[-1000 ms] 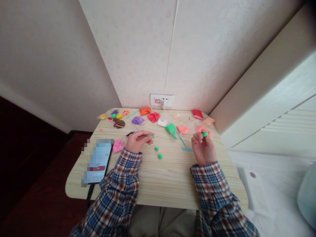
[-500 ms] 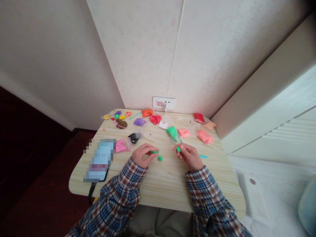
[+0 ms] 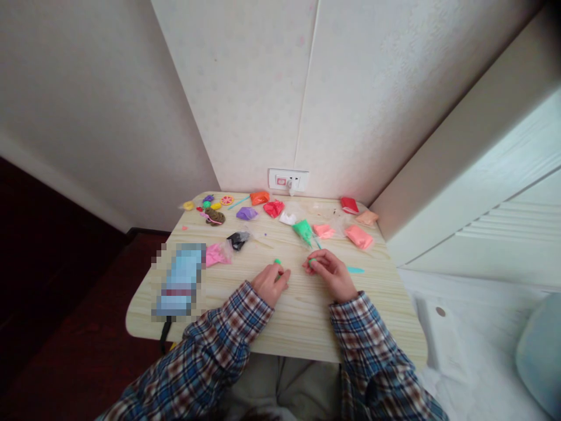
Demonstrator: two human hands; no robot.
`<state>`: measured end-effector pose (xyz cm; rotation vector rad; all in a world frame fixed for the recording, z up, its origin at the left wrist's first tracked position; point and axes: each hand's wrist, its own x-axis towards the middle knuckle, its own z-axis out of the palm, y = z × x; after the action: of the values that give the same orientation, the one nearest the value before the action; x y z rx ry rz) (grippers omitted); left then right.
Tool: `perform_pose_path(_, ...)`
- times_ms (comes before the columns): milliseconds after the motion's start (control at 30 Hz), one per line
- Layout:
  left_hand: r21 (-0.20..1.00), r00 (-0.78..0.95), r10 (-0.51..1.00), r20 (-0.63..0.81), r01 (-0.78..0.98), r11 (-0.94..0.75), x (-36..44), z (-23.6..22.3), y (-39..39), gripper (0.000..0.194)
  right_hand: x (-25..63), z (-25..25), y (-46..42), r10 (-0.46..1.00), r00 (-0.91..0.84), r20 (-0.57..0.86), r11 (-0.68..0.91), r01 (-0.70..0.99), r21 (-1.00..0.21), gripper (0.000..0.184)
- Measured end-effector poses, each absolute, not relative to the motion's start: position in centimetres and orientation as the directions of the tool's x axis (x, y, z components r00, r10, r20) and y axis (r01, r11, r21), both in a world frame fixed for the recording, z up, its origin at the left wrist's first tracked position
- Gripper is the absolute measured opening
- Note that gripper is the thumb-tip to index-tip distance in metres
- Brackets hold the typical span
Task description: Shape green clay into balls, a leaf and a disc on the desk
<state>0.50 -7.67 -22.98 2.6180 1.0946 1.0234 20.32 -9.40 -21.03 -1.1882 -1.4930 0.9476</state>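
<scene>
Well, the left hand (image 3: 268, 285) is curving low over the table (image 3: 302, 327), its thumb and fingers narrowing around a green sliver (image 3: 279, 277) that they are mostly hiding. A green ball (image 3: 277, 261) is showing just beyond those fingers; whether they are touching it, I cannot tell. The right hand (image 3: 333, 277) is pinching a green piece (image 3: 312, 262) between thumb and fingers, which are covering much of its shape. Just beyond the right fingers, a clear bag (image 3: 302, 231) is holding bright green clay, and the thin blue stick (image 3: 317, 241) is lying between bag and hand. To their right, the turquoise tool (image 3: 356, 270) is sticking out past the hand, its near end being hidden. Farther out, the coral packet (image 3: 359, 237) is sitting in clear wrapping, with the smaller coral lump (image 3: 323, 231) lying beside the green clay's bag. Left of the left fingers, crinkled clear bags are holding black clay (image 3: 238, 240) and pink clay (image 3: 214, 255), the pink one almost meeting the blurred phone (image 3: 180, 279). Well beyond both hands, the purple packet (image 3: 247, 213), the red bag (image 3: 274, 208) and the orange packet (image 3: 259, 198) are lining the far side, while the brown figure (image 3: 213, 217) is resting off to the left near small colourful pieces (image 3: 216, 206).
</scene>
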Motion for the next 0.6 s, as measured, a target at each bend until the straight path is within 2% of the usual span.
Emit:
perform_pose_path(133, 0.248, 0.558, 0.585, 0.589, 0.564, -0.788, -1.4, -21.9, -8.5, 0.024, 19.7, -21.7, -10.9, 0.94, -0.15, 0.307, 0.341, 0.451, -0.825, 0.026)
perform_pose_path(267, 0.104, 0.591, 0.47, 0.656, 0.545, -0.832, -4.3, -21.5, -9.5, 0.017, 19.7, -22.5, -12.5, 0.899, -0.27, 0.346, 0.438, 0.572, -0.693, 0.037)
perform_pose_path(367, 0.017, 0.614, 0.391, 0.686, 0.523, -0.852, -5.2, -22.2, -11.0, 0.031, 19.7, -22.4, -14.4, 0.867, -0.346, 0.358, 0.497, 0.648, -0.577, 0.046)
perform_pose_path(433, 0.035, 0.669, 0.409, 0.62, 0.497, -0.867, -4.9, -22.6, -12.3, 0.037, 19.5, -22.0, -15.7, 0.818, -0.446, 0.362, 0.57, 0.711, -0.411, 0.054)
perform_pose_path(500, 0.032, 0.758, 0.409, 0.508, 0.458, -0.888, -4.4, -22.6, -13.4, 0.038, 19.1, -21.6, -16.4, 0.784, -0.518, 0.342, 0.613, 0.73, -0.301, 0.061)
perform_pose_path(600, 0.028, 0.832, 0.443, 0.333, 0.461, -0.887, -4.5, -21.9, -14.2, 0.067, 19.0, -21.4, -16.2, 0.788, -0.507, 0.349, 0.599, 0.764, -0.241, 0.064)
